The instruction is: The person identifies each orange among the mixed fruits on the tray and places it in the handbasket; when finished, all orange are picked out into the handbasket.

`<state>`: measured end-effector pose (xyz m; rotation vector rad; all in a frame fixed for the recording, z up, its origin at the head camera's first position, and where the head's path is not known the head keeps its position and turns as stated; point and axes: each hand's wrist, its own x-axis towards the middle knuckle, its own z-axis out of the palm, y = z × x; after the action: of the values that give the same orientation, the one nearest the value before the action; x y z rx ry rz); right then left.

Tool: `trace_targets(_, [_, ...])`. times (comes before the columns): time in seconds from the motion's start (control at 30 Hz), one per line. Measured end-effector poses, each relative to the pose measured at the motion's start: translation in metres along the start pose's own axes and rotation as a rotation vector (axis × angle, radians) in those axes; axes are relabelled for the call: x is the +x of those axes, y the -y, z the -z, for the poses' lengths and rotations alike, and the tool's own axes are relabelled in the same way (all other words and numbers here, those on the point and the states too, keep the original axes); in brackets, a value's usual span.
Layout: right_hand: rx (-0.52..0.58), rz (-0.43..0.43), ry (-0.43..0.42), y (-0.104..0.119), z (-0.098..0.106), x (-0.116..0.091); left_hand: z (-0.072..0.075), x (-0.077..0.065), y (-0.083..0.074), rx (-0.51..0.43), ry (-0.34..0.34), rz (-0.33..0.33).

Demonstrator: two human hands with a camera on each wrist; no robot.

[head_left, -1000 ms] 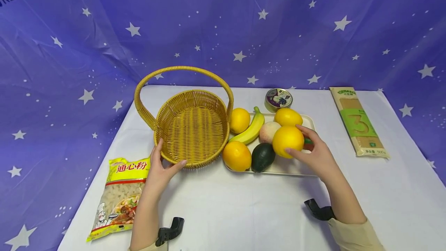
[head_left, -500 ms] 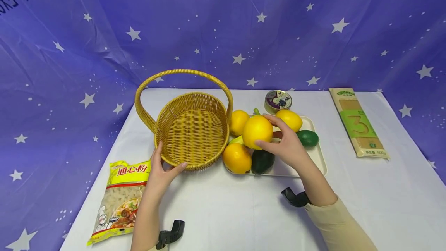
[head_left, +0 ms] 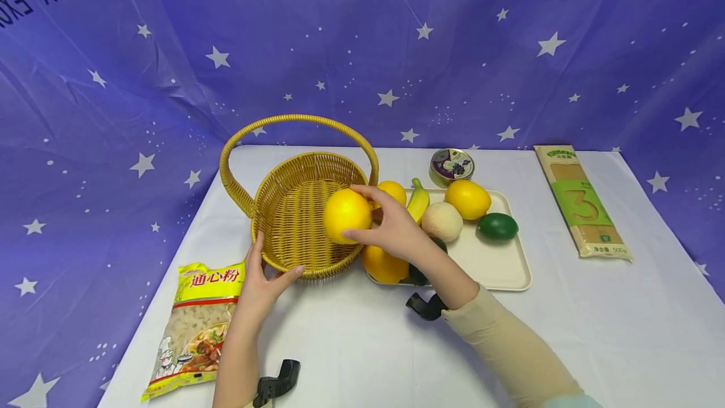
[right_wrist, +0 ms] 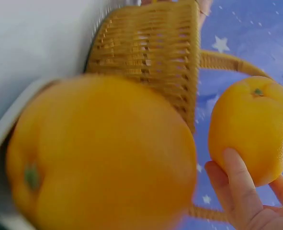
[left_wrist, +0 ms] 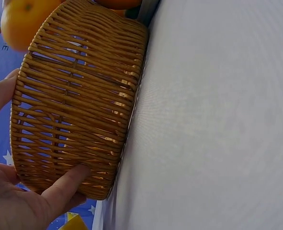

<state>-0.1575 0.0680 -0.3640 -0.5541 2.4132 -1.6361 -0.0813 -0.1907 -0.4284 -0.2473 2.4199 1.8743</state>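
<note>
Basket [head_left: 297, 209] gold-brn weave; held orange [head_left: 344, 216] yel-orng; backdrop [head_left: 351, 36] purple, wht-starred.

1. The left forearm [head_left: 239, 345] rises from the near-left of the basket [head_left: 317, 165], its skin bare up to the hand.
2. The left hand [head_left: 262, 283] rests against the basket's near-left side, thumb and fingers spread along its curve, touching wall and rim.
3. The right forearm [head_left: 450, 276] slants in from the basket's near-right; a beige sleeve [head_left: 504, 342] covers the arm behind it.
4. The right hand [head_left: 399, 225] is by the basket's right rim, thumb and fingers curled round an orange [head_left: 347, 216].
5. Both forearms wear black fittings [head_left: 277, 383], the right one nearer the basket.
</note>
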Motion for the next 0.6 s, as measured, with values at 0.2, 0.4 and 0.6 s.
trace_targets(0.2, [-0.112,0.052,0.028,-0.004,-0.033,0.019,0.0,0.0,0.003,0.032,-0.011,0.001])
trace_targets(0.4, [-0.181,0.057,0.118,-0.003,-0.061,0.035,0.0,0.0,0.002,0.033,-0.008,-0.011])
trace_targets(0.6, [-0.22,0.047,0.169,-0.006,-0.084,0.05,0.0,-0.001,0.001,0.025,-0.005,-0.012])
